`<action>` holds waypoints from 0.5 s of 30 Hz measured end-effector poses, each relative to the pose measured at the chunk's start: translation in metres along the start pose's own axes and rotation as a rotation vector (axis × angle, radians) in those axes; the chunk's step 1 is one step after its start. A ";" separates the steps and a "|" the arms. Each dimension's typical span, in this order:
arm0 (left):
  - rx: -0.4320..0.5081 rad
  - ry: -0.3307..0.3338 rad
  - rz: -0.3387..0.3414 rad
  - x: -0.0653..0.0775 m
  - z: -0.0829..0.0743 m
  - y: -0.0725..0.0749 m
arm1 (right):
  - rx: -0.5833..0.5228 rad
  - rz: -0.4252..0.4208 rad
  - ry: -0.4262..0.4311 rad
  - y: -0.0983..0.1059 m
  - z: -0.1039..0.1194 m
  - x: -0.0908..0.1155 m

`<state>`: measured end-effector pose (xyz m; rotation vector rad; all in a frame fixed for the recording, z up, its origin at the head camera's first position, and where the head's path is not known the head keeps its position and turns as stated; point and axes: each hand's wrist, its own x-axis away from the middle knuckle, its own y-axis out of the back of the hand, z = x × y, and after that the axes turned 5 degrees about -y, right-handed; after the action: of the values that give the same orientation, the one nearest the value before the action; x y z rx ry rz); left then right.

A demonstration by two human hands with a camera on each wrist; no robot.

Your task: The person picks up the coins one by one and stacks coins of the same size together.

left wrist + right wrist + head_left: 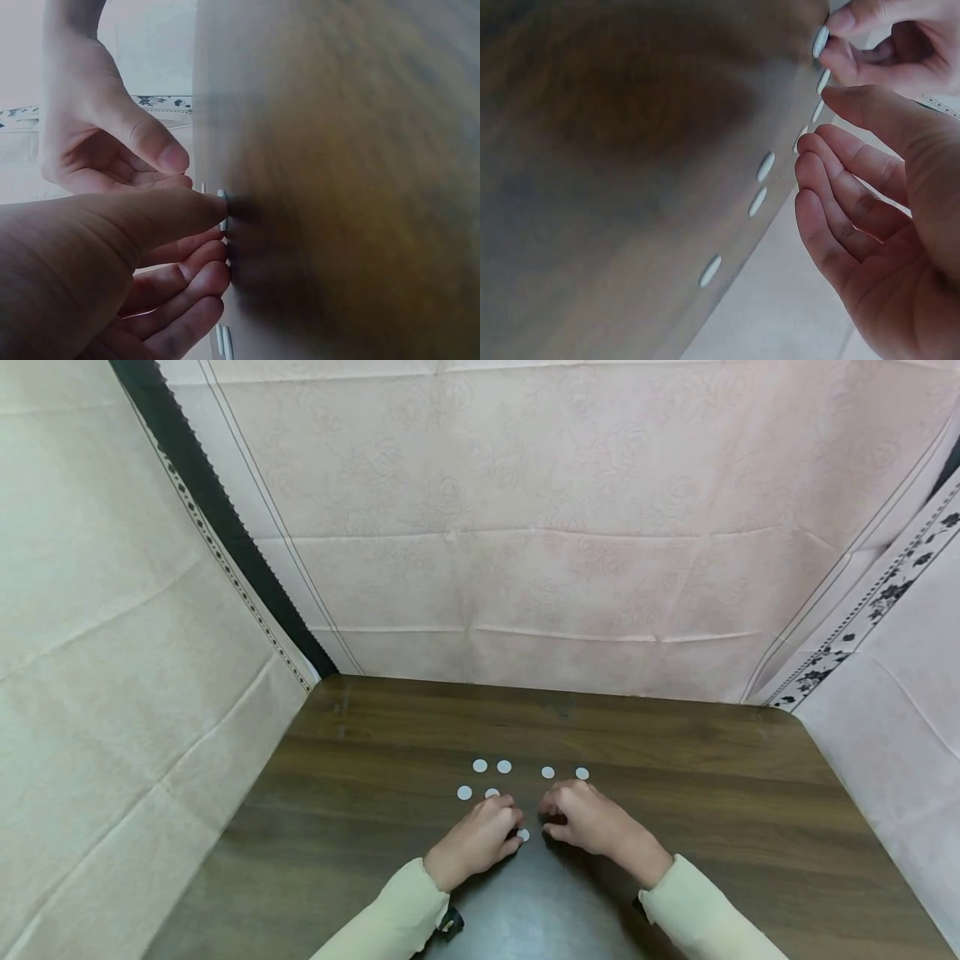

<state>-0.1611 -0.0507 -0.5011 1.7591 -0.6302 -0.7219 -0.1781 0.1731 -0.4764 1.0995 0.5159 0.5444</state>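
On brn tabletop (pixel 750 793), flat rnd wht disc (pixel 524 835) in L hand (pixel 483 837) pinch grip, R hand (pixel 588 820) grip slightly apart.

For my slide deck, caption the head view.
Left hand pinching one white disc, six more discs beyond, right hand nearby, on a brown tabletop.

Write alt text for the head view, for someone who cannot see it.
A left hand pinches a white disc on a brown wood-grained table, with a right hand close by, fingers bent. Six more white discs lie just beyond the hands, and pale cloth borders the table's far edge and both sides.
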 end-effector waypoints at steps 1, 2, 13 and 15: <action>0.000 0.004 0.002 0.000 0.000 0.000 | 0.004 0.001 -0.005 0.002 -0.001 0.000; -0.002 0.009 0.007 0.000 0.000 0.000 | 0.009 0.002 -0.009 0.003 -0.002 -0.001; -0.010 -0.007 -0.017 0.001 0.000 0.000 | -0.012 0.004 -0.061 0.011 -0.021 -0.006; -0.012 -0.009 -0.021 0.002 0.000 0.000 | -0.015 0.006 -0.068 0.010 -0.024 -0.007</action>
<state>-0.1599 -0.0518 -0.5012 1.7550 -0.6132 -0.7473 -0.2006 0.1886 -0.4750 1.1020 0.4492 0.5133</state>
